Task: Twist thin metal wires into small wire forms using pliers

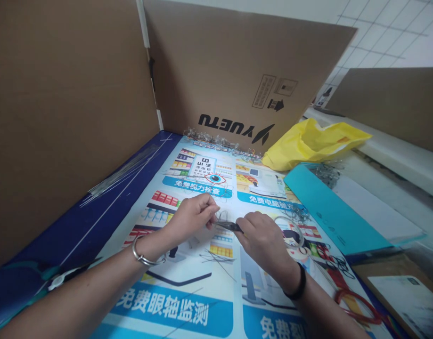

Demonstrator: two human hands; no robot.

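Observation:
My right hand (264, 242) is closed around a pair of dark-handled pliers (227, 226), whose jaws point left. Close to the jaw tips, my left hand (198, 212) pinches a thin bent wire (222, 215) between thumb and fingers. The wire loops up just above the pliers; its exact hold in the jaws is too small to make out. Both hands are over the printed sheet (237, 263) on the table. Several loose straight wires (218, 259) lie on the sheet below the hands.
Cardboard panels (216, 61) wall the back and left. A straight-wire bundle (119, 174) lies left; bent wire pieces (219, 141) line the back. Rightward are a yellow bag (308, 146), a teal folder (329, 212), a pale wire coil (301, 238) and a red coil (361, 318).

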